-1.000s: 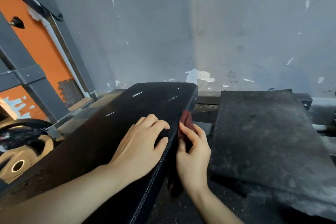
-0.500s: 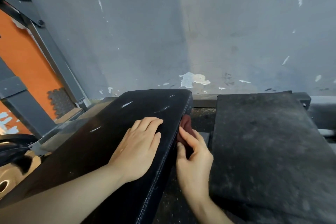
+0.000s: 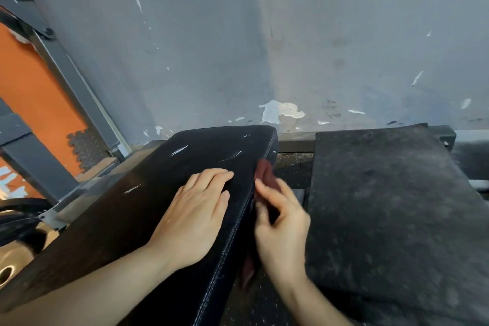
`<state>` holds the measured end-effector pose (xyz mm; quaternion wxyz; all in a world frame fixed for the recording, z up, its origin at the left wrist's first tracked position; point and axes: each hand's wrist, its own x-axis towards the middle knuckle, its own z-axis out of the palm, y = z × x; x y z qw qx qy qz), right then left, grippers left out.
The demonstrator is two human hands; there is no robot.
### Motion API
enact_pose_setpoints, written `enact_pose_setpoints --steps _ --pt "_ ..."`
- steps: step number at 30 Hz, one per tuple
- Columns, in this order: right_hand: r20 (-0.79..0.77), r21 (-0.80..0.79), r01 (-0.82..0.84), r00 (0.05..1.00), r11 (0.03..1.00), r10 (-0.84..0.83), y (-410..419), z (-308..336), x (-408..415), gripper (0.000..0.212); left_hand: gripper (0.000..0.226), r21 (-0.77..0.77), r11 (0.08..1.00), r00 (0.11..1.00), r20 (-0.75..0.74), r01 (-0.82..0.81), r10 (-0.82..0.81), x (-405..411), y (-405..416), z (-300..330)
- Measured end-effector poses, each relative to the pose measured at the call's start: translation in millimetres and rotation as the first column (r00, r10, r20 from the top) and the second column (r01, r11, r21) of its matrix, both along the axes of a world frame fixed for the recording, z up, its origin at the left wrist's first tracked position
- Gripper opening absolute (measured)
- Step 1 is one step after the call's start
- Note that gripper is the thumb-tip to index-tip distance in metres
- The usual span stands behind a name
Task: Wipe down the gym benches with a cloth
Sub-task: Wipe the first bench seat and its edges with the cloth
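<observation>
Low in the frame's centre, the left hand (image 3: 197, 216) lies flat with straight fingers on the black bench pad (image 3: 148, 201). Just right of it, the right hand (image 3: 281, 225) pinches the dark red cloth (image 3: 266, 173) against the pad's side edge. The cloth seems light and soft, so bunching it under the fingers is probably best. The pad looks firm and smooth. Farther right lies a dusty grey mat (image 3: 391, 209).

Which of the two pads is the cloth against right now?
The glossy black bench pad on the left; the right hand holds the cloth against its side edge.

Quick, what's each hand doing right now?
Left hand: open, flat on the bench pad.
Right hand: holding the dark red cloth against the pad's side.
</observation>
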<state>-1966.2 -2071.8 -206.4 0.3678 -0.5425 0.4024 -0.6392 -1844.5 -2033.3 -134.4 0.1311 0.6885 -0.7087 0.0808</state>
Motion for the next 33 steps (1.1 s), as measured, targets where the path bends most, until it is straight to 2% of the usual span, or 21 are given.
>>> enact_pose_setpoints --steps 2,3,5,8,10,12,15,16,17,19,20,22,25,26,29,33 --pt "-0.023 0.081 -0.004 1.0 0.997 0.006 -16 5 -1 0.042 0.05 0.017 1.0 1.0 -0.018 -0.006 0.007 0 0 1" --pt "-0.026 0.1 0.006 1.0 0.995 -0.003 -10 6 1 0.041 0.054 0.018 1.0 1.0 -0.02 -0.001 0.001 0 0 0" --pt "-0.018 0.025 0.024 1.0 0.999 -0.023 18 1 5 0.038 0.067 0.013 1.0 1.0 -0.019 0.009 -0.009 1 1 1" --pt "-0.039 -0.113 -0.01 0.999 0.994 0.005 35 -12 -3 0.039 0.069 0.004 1.0 1.0 -0.022 0.009 -0.009 2 -1 0" --pt "-0.087 0.021 -0.03 0.996 0.999 0.032 10 -13 -13 0.039 0.056 0.016 1.0 1.0 -0.027 0.002 -0.002 0 1 2" --pt "-0.159 0.162 0.02 0.987 0.987 0.006 -8 -4 -22 0.046 0.043 0.046 0.999 0.999 -0.046 -0.011 0.013 -1 2 4" --pt "-0.329 0.098 -0.077 0.939 0.992 0.105 -6 11 -23 0.071 0.041 0.041 0.999 0.998 -0.055 -0.011 0.014 -2 3 6" --pt "-0.298 0.116 -0.134 0.94 0.984 0.164 -3 12 -21 0.07 0.041 0.041 0.999 0.998 -0.056 -0.01 0.013 -2 3 5" --pt "-0.186 0.151 -0.176 0.961 0.973 0.203 0 13 -22 0.061 0.041 0.043 0.999 0.998 -0.059 -0.011 0.014 -2 3 6" --pt "0.126 0.226 -0.202 0.976 0.953 0.177 2 13 -24 0.044 0.041 0.047 0.999 0.998 -0.062 -0.012 0.015 -2 3 5" --pt "0.203 0.247 -0.201 0.967 0.948 0.152 1 10 -25 0.042 0.041 0.047 0.999 0.998 -0.064 -0.011 0.014 -2 3 5" --pt "0.264 0.284 -0.227 0.952 0.932 0.151 -5 4 -26 0.047 0.041 0.044 0.999 0.998 -0.068 -0.008 0.011 -2 3 5" --pt "0.452 0.298 -0.426 0.851 0.854 0.267 -12 1 -29 0.056 0.04 0.031 0.999 0.998 -0.066 -0.007 0.009 -2 2 5" --pt "0.459 0.271 -0.447 0.839 0.853 0.294 -8 2 -28 0.054 0.04 0.03 1.0 0.998 -0.067 -0.007 0.009 -2 2 5" --pt "0.28 0.195 -0.26 0.939 0.946 0.2 17 0 -18 0.044 0.041 0.026 1.0 0.998 -0.055 0.0 0.002 -2 2 4" --pt "0.251 0.175 -0.185 0.958 0.967 0.138 15 6 -8 0.034 0.042 0.022 1.0 0.999 -0.038 -0.002 0.003 -1 2 3"
